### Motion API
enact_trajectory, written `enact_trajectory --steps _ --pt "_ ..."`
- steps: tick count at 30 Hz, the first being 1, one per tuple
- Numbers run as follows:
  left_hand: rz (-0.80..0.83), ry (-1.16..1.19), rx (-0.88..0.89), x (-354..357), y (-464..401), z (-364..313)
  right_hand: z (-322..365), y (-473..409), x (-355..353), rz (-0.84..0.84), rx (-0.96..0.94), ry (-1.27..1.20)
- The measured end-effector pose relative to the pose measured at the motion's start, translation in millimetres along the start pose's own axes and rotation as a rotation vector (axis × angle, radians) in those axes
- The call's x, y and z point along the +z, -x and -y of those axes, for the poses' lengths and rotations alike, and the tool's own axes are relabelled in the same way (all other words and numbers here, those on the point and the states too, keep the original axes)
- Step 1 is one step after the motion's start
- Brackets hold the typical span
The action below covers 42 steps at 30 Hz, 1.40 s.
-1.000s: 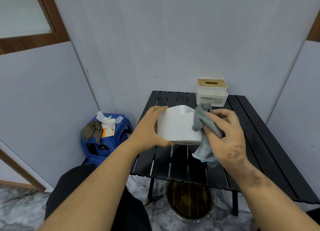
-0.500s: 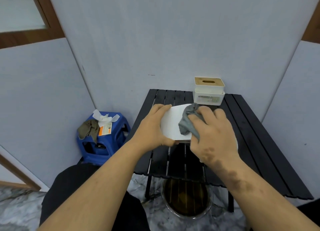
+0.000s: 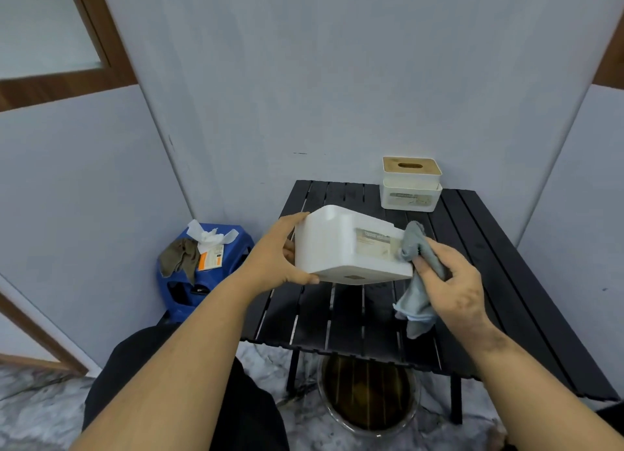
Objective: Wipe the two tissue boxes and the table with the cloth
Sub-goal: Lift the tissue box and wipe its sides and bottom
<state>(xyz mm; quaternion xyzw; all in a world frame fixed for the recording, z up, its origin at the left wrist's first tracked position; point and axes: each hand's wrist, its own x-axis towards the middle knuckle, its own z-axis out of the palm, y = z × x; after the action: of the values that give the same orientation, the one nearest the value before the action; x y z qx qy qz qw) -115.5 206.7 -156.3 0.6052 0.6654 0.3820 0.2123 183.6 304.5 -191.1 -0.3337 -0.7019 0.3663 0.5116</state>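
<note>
My left hand (image 3: 275, 260) grips the left end of a white tissue box (image 3: 347, 246), held tilted above the black slatted table (image 3: 499, 275), its labelled side facing me. My right hand (image 3: 452, 281) grips a grey-blue cloth (image 3: 417, 275) and presses its bunched top against the box's right end; the rest of the cloth hangs down. A second white tissue box (image 3: 410, 189) with a wooden slotted lid stands at the table's far edge near the wall.
A blue plastic stool (image 3: 206, 271) at the left carries a brown rag, tissue and an orange-white packet. A round glass bowl (image 3: 368, 396) sits on the marble floor under the table's front edge. Grey walls close in on all sides.
The box has been turned so its labelled side faces me. My right hand with the cloth slid from the box's front face to its right end.
</note>
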Motion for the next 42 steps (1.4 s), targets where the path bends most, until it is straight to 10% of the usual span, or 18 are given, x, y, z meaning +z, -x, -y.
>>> enact_trajectory --steps 8,42 --pt "0.087 -0.016 -0.069 -1 -3 4 7 10 16 0.019 0.179 -0.514" --pt "0.086 0.614 0.046 11 2 -22 59 17 -4 -0.117 -0.038 -0.245"
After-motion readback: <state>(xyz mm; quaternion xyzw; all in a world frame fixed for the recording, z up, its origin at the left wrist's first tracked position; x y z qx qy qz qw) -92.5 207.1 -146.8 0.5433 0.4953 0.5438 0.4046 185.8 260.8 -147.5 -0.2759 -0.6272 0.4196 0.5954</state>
